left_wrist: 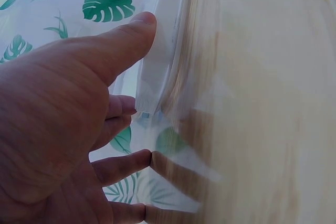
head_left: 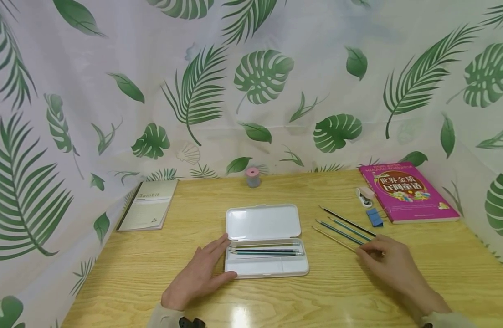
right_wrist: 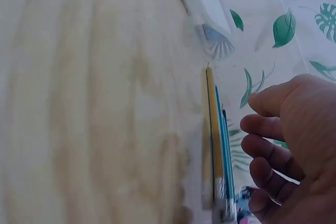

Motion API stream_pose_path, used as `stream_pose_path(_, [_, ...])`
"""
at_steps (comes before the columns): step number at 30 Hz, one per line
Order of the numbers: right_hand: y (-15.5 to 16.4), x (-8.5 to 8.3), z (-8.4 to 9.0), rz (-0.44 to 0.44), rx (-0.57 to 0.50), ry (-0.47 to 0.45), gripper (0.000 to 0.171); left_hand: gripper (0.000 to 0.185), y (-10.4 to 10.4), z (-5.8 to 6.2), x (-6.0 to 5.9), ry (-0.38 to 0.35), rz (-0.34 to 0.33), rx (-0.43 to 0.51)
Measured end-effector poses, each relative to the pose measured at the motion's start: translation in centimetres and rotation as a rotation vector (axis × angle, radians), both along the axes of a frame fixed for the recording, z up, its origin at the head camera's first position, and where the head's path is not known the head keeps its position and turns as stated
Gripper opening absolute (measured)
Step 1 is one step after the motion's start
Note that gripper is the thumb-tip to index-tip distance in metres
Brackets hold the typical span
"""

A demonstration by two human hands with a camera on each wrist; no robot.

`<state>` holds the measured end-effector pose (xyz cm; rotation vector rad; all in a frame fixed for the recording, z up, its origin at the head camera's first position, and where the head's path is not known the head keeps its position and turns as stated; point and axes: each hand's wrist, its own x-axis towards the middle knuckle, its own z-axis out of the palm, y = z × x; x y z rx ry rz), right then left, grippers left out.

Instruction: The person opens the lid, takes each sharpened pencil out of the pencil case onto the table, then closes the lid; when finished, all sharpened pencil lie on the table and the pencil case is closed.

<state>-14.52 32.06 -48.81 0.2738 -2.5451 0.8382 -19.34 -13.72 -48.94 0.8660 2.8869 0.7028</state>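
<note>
A white pencil case (head_left: 251, 266) lies with its lid (head_left: 263, 222) swung back; several pencils (head_left: 264, 253) rest in its rear compartment. At its left end is my left hand (head_left: 199, 274), fingers extended along the side and thumb at the front corner. To the right of the case, a gold pencil (head_left: 333, 238), two teal pencils (head_left: 339, 233) and a black pencil (head_left: 347, 221) lie slanted on the table. My right hand (head_left: 392, 264) hovers over their near ends, fingers loosely bent. In the right wrist view a gap shows between fingertips and the gold pencil (right_wrist: 213, 124).
A magenta book (head_left: 411, 196) lies at the back right, beside a blue binder clip (head_left: 374, 217) and a small white-and-pink item (head_left: 364, 197). Behind the case stands a pink-topped cylinder (head_left: 253, 177). A notebook (head_left: 149, 206) lies back left. Leaf-patterned cloth (head_left: 251, 136) surrounds the table.
</note>
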Motion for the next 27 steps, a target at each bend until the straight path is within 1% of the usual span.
stream_pose_path(3, [-1.1, -0.7, 0.5, 0.061, -0.002, -0.017, 0.006, 0.081, 0.0, 0.0, -0.1, -0.001, -0.001, 0.002])
stream_pose_path(5, [-1.8, -1.2, 0.7, 0.111, 0.008, -0.007, 0.005, 0.081, -0.1, 0.0, -0.2, 0.000, -0.001, 0.006])
stream_pose_path(10, [-3.7, -2.1, 1.0, 0.208, -0.012, 0.008, 0.012, 0.081, -0.1, 0.1, -0.1, -0.014, -0.008, 0.004])
stream_pose_path(15, [-5.3, -2.7, 1.2, 0.273, -0.008, -0.002, 0.017, 0.081, 0.0, 0.1, 0.0, -0.039, -0.010, 0.009])
stream_pose_path(22, [-7.4, -3.3, 1.5, 0.367, 0.024, -0.046, 0.017, 0.080, 0.0, 0.1, -0.1, -0.032, -0.010, 0.003])
stream_pose_path(24, [-8.1, -3.5, 1.5, 0.391, 0.030, -0.040, 0.015, 0.080, 0.0, 0.1, -0.1, -0.031, -0.008, 0.001])
stream_pose_path(27, [-9.2, -3.9, 1.2, 0.421, 0.072, 0.008, 0.013, 0.080, 0.0, 0.1, 0.0, -0.029, -0.008, 0.001])
